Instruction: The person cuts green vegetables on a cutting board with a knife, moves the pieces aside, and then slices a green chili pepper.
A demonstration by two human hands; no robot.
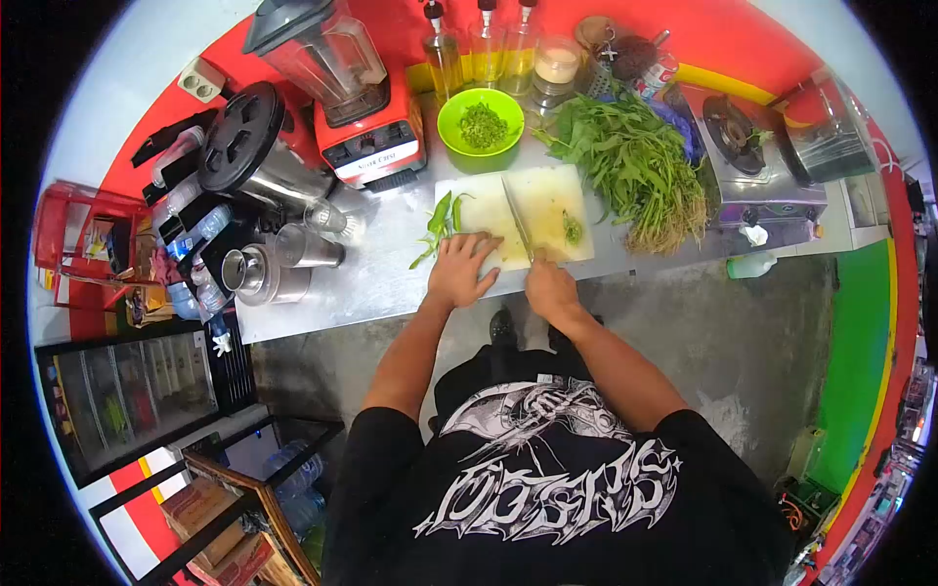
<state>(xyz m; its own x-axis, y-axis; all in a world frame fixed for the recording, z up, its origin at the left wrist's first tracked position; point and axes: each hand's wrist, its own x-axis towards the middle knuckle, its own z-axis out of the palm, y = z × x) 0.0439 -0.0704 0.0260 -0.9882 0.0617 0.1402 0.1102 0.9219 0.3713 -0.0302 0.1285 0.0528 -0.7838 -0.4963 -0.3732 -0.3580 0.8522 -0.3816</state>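
My right hand (553, 291) is wrapped round the handle of a knife (516, 213), whose blade points away from me across a white cutting board (554, 186). Flat on the left front part of the board lies my left hand (462, 271), fingers spread. Beside its fingertips, at the board's left edge, are several long green pieces (440, 227) that look like green chilies. A small heap of chopped greens (573, 229) sits right of the blade. Behind the board stands a lime-green bowl (454, 125) containing finely chopped greens (483, 127).
A large bunch of leafy greens with roots (630, 156) lies right of the board, before a gas stove (752, 186). A red blender (366, 137), pump bottles (487, 49), a steel container (259, 146) and metal cups (256, 273) stand on the steel table (376, 283).
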